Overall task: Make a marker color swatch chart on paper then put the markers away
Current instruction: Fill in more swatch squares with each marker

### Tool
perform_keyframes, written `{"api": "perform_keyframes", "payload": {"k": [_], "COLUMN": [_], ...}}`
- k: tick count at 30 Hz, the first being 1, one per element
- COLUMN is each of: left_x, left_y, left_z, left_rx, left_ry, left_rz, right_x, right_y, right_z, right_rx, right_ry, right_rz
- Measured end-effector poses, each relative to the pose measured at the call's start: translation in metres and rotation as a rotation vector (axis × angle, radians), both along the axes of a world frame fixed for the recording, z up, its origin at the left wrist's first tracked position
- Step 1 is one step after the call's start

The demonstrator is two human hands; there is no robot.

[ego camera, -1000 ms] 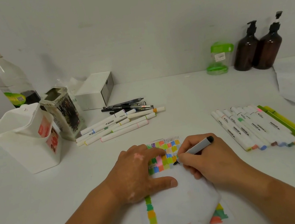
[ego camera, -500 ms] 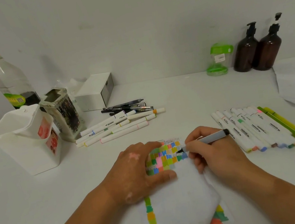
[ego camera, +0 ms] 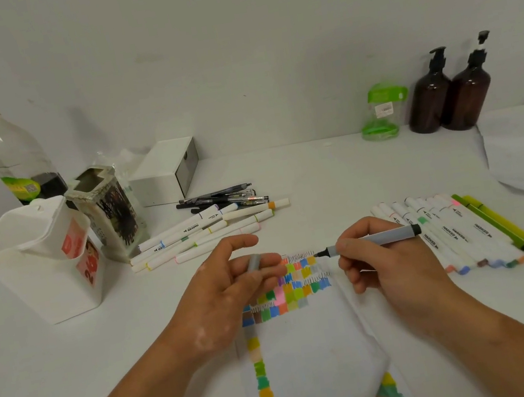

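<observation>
Spotter: Left hand [ego camera: 228, 294] lifted off paper [ego camera: 313, 345] since a second ago; fingers [ego camera: 269, 268] pinch one grey cylindrical cap [ego camera: 254, 262].
Recorder: Right hand [ego camera: 393, 266] grips one uncapped grey marker [ego camera: 375, 239], nib at swatch grid's far edge. Two smooth amber pump bottles [ego camera: 429, 101] behind.

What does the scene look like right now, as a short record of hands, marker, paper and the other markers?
left hand: holds a grey cap in its fingers
right hand: grips the grey marker, tip bare, pointing at the cap
paper: swatch rows at top, a column down its left edge
left pile: markers and pens by the bin
right row: capped markers side by side
</observation>
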State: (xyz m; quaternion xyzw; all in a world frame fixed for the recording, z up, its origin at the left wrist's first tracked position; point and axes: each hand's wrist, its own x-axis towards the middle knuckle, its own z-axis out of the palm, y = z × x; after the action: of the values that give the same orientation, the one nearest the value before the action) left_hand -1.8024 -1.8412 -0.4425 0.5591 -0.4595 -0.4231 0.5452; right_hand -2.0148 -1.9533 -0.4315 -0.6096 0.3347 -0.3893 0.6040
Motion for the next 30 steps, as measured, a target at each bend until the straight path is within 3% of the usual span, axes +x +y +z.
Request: {"api": "perform_keyframes", "payload": {"k": [9, 30], "left_x": [-0.011, -0.022], "left_y": [0.001, 0.002], "left_z": [0.004, 0.01], "left_rx": [-0.034, -0.071], "left_ry": [-0.101, -0.037], "left_rz": [-0.009, -0.049], "right_x": [-0.001, 0.004], "right_y": [0.003, 0.013], "right_z": [0.006, 0.001], "right_rx": [0.069, -0.002], "right_ry": [-0.171, -0.12], "right_rz": [0.136, 0.269]}}
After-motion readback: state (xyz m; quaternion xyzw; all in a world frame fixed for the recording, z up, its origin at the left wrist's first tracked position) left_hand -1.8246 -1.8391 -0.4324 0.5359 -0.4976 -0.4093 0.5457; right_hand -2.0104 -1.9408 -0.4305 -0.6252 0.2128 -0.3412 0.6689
